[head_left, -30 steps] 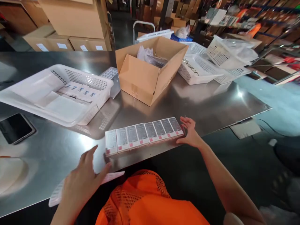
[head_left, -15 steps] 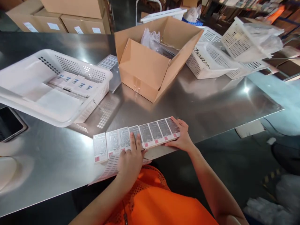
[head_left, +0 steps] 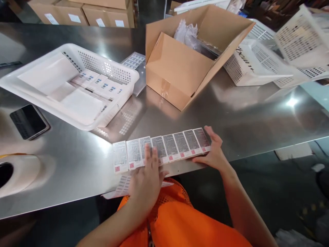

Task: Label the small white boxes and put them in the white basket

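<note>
Small white boxes (head_left: 164,149), eight of them laid side by side with printed labels up and a red mark at each near end, form a row along the near edge of the steel table (head_left: 231,113). The left hand (head_left: 147,176) lies flat on the row with fingers (head_left: 151,154) straight and close together, pressing on the third and fourth boxes from the left, and grips nothing. Beneath its palm a printed sheet (head_left: 123,187) hangs partly over the table's near edge. The right hand (head_left: 213,151) is open, its fingers spread a little and cupped against the right end of the row, touching the last box without closing round it. Far and to the left stands a white perforated basket (head_left: 77,61), tilted slightly, with a line of similar boxes bearing blue marks (head_left: 102,84) and flat white inserts inside. Just left of it, near the table's left side, a dark phone (head_left: 29,121) lies face up, and nearer still a white roll (head_left: 17,175) rests at the left border, blurred. Beyond the row, near the middle, an open cardboard box (head_left: 177,72) holds clear plastic bags (head_left: 187,34). More white baskets (head_left: 259,61) are stacked at the far right. An orange mesh vest (head_left: 180,223) fills the near foreground.
</note>
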A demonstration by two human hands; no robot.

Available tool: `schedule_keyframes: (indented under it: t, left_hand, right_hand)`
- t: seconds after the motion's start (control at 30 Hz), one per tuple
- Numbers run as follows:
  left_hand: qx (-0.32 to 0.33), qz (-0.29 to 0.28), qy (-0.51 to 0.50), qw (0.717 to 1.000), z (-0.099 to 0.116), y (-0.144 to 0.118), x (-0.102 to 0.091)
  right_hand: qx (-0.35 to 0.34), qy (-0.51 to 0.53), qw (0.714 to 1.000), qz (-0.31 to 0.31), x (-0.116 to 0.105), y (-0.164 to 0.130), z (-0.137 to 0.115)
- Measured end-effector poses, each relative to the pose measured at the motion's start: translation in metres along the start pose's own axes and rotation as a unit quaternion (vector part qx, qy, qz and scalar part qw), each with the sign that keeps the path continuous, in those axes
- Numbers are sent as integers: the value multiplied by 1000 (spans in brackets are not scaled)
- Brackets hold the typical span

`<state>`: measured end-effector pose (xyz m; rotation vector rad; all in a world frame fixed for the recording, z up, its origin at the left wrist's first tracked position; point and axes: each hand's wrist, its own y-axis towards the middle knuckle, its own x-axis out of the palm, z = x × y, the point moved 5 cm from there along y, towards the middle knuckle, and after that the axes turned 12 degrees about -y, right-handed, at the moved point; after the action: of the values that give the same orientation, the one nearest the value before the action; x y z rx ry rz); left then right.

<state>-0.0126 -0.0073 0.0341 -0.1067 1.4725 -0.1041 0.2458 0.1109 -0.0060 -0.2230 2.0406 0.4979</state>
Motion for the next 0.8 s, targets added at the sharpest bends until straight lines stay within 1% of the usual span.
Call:
schedule_keyframes:
  t: [0.07,0.13,0.2,0.23,0.3,0.37,0.47,0.53,0.6,0.7,0.73,0.8]
  left_hand:
    - [-26,9,8,1000,-16,-9,0]
    - [-34,13,5,999,-25,-15,6]
    - [-28,21,-11,999,-26,-15,15]
    - [-24,31,-21,999,-25,-14,20]
    - [-24,56,-39,997,-21,-11,26]
    - [-29,71,-52,996,-18,-7,28]
    - [-20,68,-64,995,-16,-8,24]
    - [-18,59,-68,996,-22,-14,17]
    - [-47,45,-75,995,-39,-24,7]
    - [-148,18,-100,984,-80,-41,-5]
    - [-177,4,-115,978,-93,-44,-5]
    - [-191,-31,-159,968,-109,-46,-2]
  right_hand:
    - [-34,46,995,81,-12,0,-9]
    - [-61,90,980,165,-22,0,-24]
    - [-82,116,967,212,-25,-1,-43]
    - [-89,121,964,218,-23,0,-55]
    - [-91,125,966,209,-16,2,-78]
    - [-78,130,971,185,-8,4,-100]
    - [-21,141,983,120,2,10,-126]
    - [20,137,988,69,8,13,-138]
    - [61,154,986,38,12,15,-146]
    - [118,244,963,11,19,13,-151]
    - [131,273,953,2,21,12,-153]
    - [156,309,938,-18,27,10,-159]
